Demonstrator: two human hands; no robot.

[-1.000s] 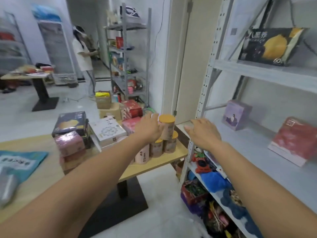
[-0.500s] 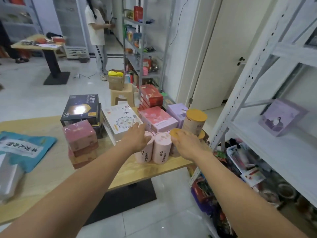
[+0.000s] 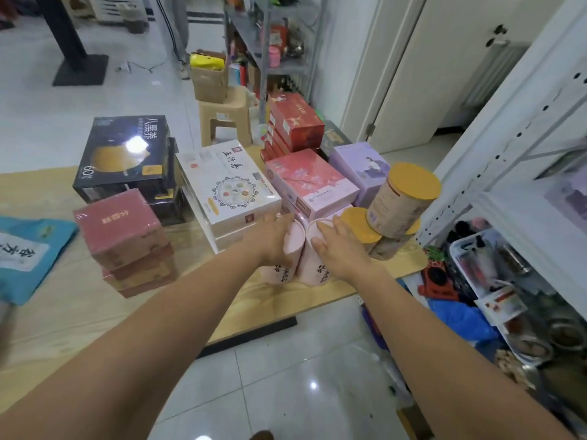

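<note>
The right hand (image 3: 341, 249) covers one pink canister (image 3: 313, 271) (mostly its top).

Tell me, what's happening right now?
Left hand grips left pink tin. Right hand grips right pink tin. Yellow-lidded cans crowd the right.

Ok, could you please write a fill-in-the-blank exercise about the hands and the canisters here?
The left hand grips the left pink cylindrical canister, and the right hand grips the right pink cylindrical canister; both stand on a table made of ____.
The tan cylindrical canister with a yellow lid is stacked on ____ lower canisters.
The white flat cardboard box lies between the black glossy box and a ____ box.
Missing: wood; two; pink.
</note>
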